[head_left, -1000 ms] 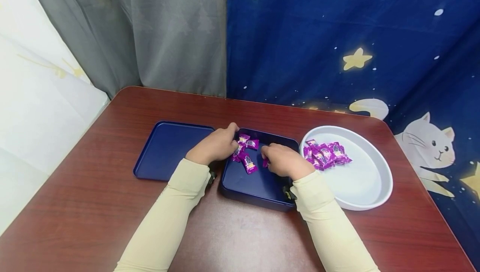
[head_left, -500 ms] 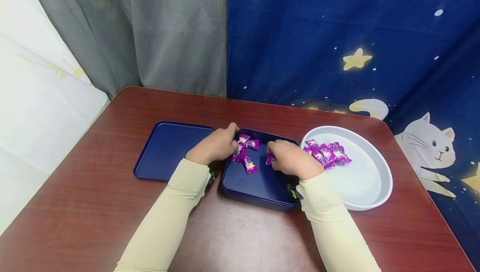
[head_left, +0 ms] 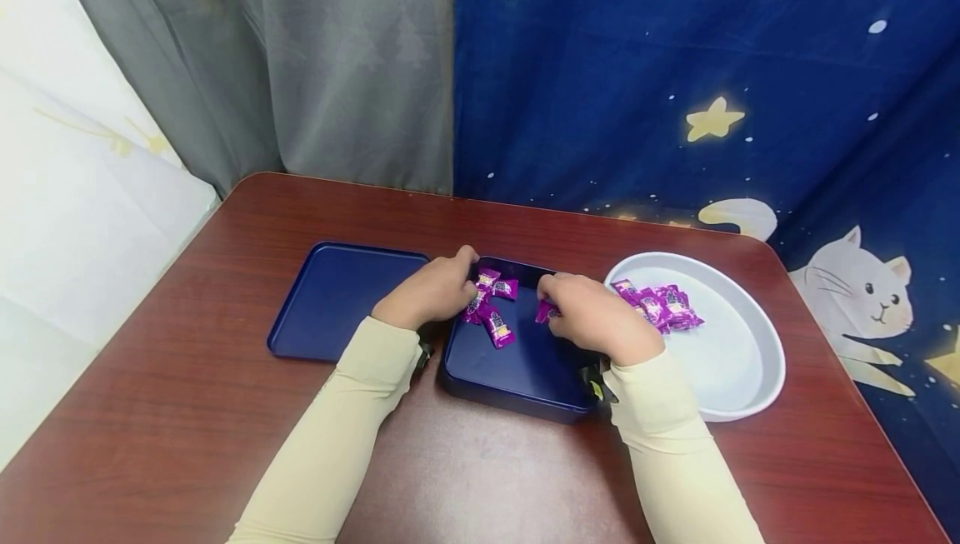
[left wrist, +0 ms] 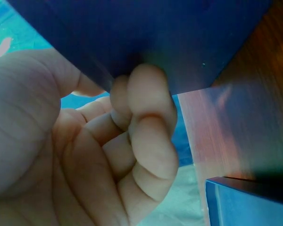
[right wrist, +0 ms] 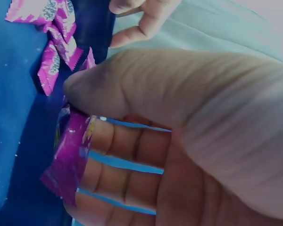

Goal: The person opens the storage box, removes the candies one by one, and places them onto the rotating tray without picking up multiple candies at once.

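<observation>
My left hand [head_left: 427,290] grips the left wall of a dark blue rectangular box [head_left: 525,373]; in the left wrist view its fingers press the box's outer side with the thumb at the rim. Several purple wrapped candies [head_left: 497,329] lie inside the box, close to that hand. Over the right half of the box, my right hand [head_left: 603,319] pinches one purple wrapped candy [right wrist: 71,153] between thumb and fingers. The right wrist view shows its wrapper ends sticking out past the thumb.
A white oval tray [head_left: 723,361] stands right of the box, with a heap of purple candies [head_left: 663,308] on its left side. Left of the box lies a flat blue lid [head_left: 337,302]. Curtains hang behind the reddish-brown table [head_left: 187,377].
My right hand has shifted to the right and slightly away inside the box, keeping the candy pinched. The left hand, the box and the candies lying in it have stayed put.
</observation>
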`<state>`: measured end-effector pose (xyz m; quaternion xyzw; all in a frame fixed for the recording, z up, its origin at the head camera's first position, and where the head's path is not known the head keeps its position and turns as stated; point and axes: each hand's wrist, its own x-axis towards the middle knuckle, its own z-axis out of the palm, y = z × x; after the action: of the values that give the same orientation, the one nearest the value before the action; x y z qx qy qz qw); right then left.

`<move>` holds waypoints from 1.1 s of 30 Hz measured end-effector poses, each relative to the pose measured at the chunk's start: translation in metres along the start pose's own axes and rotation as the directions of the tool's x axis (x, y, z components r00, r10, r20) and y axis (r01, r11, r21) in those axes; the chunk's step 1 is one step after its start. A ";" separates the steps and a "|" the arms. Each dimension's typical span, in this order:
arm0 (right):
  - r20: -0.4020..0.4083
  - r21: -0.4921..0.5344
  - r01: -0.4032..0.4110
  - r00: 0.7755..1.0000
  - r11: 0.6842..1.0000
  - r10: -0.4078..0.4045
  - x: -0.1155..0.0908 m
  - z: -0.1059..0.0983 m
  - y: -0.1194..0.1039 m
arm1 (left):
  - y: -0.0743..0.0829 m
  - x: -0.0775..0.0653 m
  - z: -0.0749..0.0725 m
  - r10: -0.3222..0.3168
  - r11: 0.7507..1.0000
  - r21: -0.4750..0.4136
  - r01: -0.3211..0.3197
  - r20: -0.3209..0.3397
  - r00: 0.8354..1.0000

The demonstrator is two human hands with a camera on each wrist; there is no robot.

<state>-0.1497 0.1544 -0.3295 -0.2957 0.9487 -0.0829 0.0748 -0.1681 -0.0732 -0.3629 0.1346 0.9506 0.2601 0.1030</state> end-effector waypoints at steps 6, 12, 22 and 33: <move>-0.030 0.023 -0.010 1.000 1.000 0.011 -0.006 -0.008 0.003 | 0.000 0.000 -0.002 -0.006 1.000 -0.007 0.006 0.008 1.000; -0.057 0.047 -0.021 0.998 0.999 0.024 -0.011 -0.015 0.011 | -0.001 0.001 -0.002 0.002 1.000 0.006 -0.002 -0.010 1.000; -0.090 0.127 -0.069 0.993 0.989 0.081 -0.025 -0.025 0.041 | -0.001 0.002 -0.001 -0.007 1.000 -0.003 0.007 -0.002 1.000; -0.079 0.109 -0.164 0.982 0.980 0.173 -0.034 -0.023 0.077 | 0.000 0.001 0.001 -0.013 1.000 -0.002 0.013 0.001 1.000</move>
<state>-0.1689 0.2385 -0.3192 -0.2059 0.9673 -0.1376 0.0547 -0.1688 -0.0720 -0.3641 0.1286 0.9511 0.2604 0.1052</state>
